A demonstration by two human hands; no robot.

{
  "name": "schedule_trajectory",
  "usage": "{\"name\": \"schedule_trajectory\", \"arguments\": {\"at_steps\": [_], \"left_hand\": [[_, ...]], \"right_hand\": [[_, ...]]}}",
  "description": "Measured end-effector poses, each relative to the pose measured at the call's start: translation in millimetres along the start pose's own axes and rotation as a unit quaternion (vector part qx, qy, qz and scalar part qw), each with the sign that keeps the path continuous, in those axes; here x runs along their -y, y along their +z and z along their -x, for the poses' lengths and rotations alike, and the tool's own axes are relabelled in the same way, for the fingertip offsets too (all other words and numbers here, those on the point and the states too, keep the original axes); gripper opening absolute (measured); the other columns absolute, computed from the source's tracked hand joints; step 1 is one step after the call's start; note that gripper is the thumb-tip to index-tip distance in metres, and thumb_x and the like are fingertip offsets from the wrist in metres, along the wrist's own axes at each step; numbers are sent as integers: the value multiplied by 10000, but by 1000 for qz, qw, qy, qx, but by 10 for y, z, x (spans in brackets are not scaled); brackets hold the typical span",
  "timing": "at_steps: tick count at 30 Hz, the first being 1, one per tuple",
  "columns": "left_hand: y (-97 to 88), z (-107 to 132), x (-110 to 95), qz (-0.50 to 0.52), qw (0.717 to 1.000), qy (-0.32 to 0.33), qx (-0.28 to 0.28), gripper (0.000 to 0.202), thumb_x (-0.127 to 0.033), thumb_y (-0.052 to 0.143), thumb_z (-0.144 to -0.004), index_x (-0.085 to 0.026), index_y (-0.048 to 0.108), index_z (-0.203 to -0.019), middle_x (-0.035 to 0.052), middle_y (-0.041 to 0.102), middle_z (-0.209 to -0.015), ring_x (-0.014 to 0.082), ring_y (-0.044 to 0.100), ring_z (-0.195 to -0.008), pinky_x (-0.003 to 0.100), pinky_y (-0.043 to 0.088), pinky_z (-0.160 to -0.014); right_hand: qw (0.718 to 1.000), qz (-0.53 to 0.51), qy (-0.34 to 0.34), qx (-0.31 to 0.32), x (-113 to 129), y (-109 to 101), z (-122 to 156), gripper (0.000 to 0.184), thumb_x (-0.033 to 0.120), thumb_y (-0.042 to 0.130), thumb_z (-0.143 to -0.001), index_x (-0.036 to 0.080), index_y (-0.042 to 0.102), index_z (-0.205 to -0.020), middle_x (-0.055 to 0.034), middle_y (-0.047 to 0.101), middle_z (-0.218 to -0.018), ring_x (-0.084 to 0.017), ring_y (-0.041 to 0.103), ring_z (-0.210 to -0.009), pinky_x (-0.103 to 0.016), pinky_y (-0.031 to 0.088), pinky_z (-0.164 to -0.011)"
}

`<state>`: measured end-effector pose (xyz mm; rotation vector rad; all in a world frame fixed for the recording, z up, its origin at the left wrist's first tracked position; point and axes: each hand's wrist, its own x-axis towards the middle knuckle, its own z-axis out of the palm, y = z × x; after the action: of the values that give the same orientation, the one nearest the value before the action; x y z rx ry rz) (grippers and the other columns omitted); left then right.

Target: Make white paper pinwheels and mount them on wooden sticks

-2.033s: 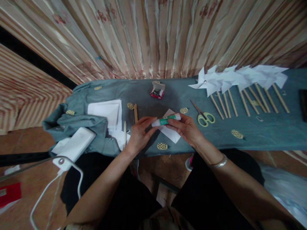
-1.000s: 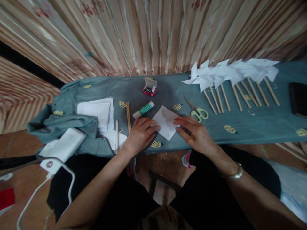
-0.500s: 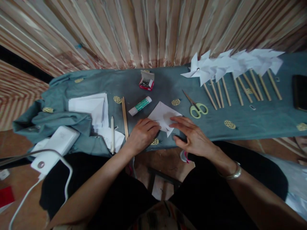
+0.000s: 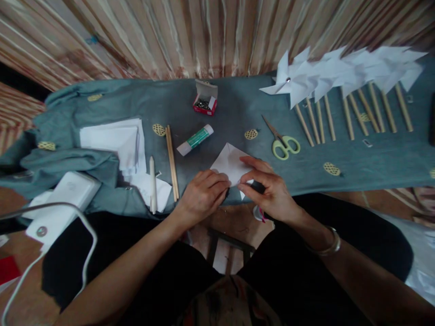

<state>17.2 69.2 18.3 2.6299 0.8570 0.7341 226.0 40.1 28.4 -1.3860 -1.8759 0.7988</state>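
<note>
Head camera: I see the white paper (image 4: 230, 162) on the table (image 4: 356, 163), between both hands. The left hand (image 4: 205, 194) touches its near left edge, fingers curled; the right hand (image 4: 272, 190) touches its right side, fingers bent. I can't tell whether either grip is closed. Beyond lie a glue stick (image 4: 195, 139), scissors (image 4: 281, 137) and a red box (image 4: 204, 110).

A patterned grey-green cloth (image 4: 374, 174) covers the table (image 4: 234, 113). Relative to the glue stick (image 4: 195, 140): red box (image 4: 205, 106) behind; wooden sticks (image 4: 171, 163), white pen (image 4: 152, 185), paper stack (image 4: 112, 140) left; white paper (image 4: 229, 163), scissors (image 4: 281, 138), pinwheels (image 4: 340, 74) right.
</note>
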Motion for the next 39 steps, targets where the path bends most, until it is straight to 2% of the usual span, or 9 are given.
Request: {"name": "schedule_trajectory", "arguments": {"at_steps": [3,9,14,24,33,39], "left_hand": [[12,6,-13,8,1000,-3,-11,128,-163,549,-894,-141,639,-983,79,706,-955,195,612,-873,336,504,-776],[-8,23,-85,53,998,-16,-15,254,-130,528,-905,-144,585,-1152,92,694,-1016,190,628,-941,346,528,-812],[8,21,-68,57,998,4,-23,212,-111,514,-907,-158,625,-1081,82,684,-964,183,627,-917,344,547,-801],[54,12,-36,83,996,-30,-28,203,-139,519,-913,-167,649,-1066,75,683,-962,170,633,-917,330,562,-797],[41,-4,1,112,993,-44,-2,242,-153,508,-914,-188,669,-1092,78,678,-971,184,628,-959,362,559,-835],[38,-31,18,118,992,-50,9,241,-132,512,-907,-191,677,-1073,70,682,-958,175,639,-939,339,566,-817]], "right_hand": [[1000,-13,12,-9,9,5,-6,75,243,608,-848,236,666,-802,-72,586,-1318,-280,515,-1258,-516,391,-1042],[999,16,21,-26,-22,50,-6,66,212,615,-830,229,670,-798,-67,575,-1325,-279,534,-1222,-495,419,-1020],[998,42,13,-49,-41,97,-18,46,211,632,-820,225,664,-790,-84,596,-1293,-273,559,-1182,-482,433,-1004],[997,59,15,-47,-18,79,-22,67,222,616,-839,222,654,-784,-94,602,-1281,-274,555,-1186,-487,429,-1011],[998,44,25,-46,-3,56,-17,71,224,606,-836,232,658,-790,-80,610,-1270,-291,560,-1180,-520,433,-1008],[997,55,23,-46,5,49,-17,72,217,602,-841,237,658,-801,-79,613,-1267,-291,564,-1175,-517,443,-1004]]}}
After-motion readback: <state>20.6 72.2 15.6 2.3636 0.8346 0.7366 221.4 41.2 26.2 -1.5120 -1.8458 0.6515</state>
